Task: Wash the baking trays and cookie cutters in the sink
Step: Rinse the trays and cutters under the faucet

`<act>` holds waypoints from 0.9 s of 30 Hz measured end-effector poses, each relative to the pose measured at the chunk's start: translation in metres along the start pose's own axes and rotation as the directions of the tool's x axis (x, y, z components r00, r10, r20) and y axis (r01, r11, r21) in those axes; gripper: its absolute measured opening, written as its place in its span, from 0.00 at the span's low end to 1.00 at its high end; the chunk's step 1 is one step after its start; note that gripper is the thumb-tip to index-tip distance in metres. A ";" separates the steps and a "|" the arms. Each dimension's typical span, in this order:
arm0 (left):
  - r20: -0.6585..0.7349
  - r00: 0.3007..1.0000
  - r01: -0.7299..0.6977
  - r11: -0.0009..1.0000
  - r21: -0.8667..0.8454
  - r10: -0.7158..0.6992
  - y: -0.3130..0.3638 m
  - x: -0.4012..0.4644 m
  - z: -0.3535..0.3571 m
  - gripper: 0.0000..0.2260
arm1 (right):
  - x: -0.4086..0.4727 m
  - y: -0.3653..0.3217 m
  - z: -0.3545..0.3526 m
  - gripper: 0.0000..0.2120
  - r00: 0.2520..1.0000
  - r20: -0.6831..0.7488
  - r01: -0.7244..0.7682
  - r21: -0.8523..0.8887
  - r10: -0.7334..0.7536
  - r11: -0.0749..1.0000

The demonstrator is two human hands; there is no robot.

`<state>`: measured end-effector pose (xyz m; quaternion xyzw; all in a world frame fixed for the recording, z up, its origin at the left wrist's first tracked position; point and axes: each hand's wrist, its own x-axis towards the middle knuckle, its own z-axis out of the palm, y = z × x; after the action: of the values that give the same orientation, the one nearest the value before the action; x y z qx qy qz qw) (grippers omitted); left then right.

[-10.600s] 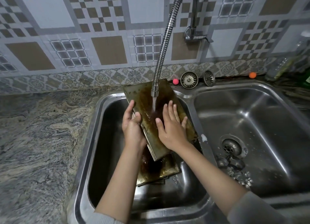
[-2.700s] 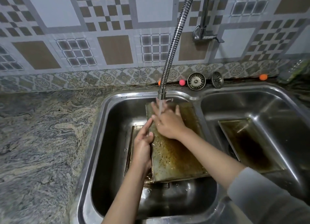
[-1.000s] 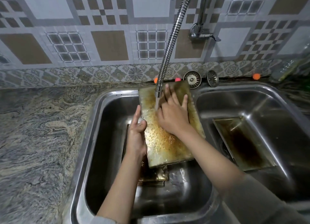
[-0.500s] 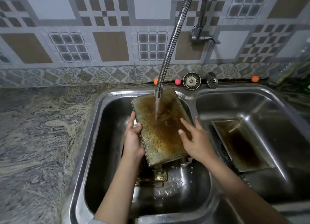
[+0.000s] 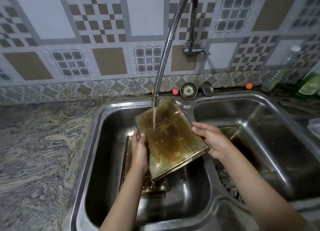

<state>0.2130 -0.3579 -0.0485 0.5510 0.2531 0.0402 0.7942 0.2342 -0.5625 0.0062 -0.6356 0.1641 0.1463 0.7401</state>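
The baking tray was held tilted over the left basin of the sink, just below the faucet spout, whose stream landed on the tray's upper half and ran off its low near corner. The tray's face was seen coated in brown, speckled residue. The left hand was clamped on the tray's left edge, thumb over the face; the right hand was curled round its right edge. Beneath the tray, another tray lay flat on the basin floor, and to the right of it a third tray leaned in the right basin.

For the rinse to be done well, the slope would probably best be kept so water sheets across the whole face, the tray being shifted under the stream and the baked-on patches rubbed. Wet metal may slip, so firm edge holds seem wise.

No brand, label or writing could be read anywhere.
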 end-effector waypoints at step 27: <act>0.213 0.972 0.067 0.983 0.169 -0.103 -0.035 0.019 0.017 0.25 | -0.031 -0.030 -0.062 0.21 0.795 -0.160 0.433 -0.526 -0.585 0.732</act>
<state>0.2296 -0.3797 -0.0822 0.6028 0.1891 -0.0759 0.7714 0.2157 -0.6287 0.0376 -0.8281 0.0573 -0.1334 0.5415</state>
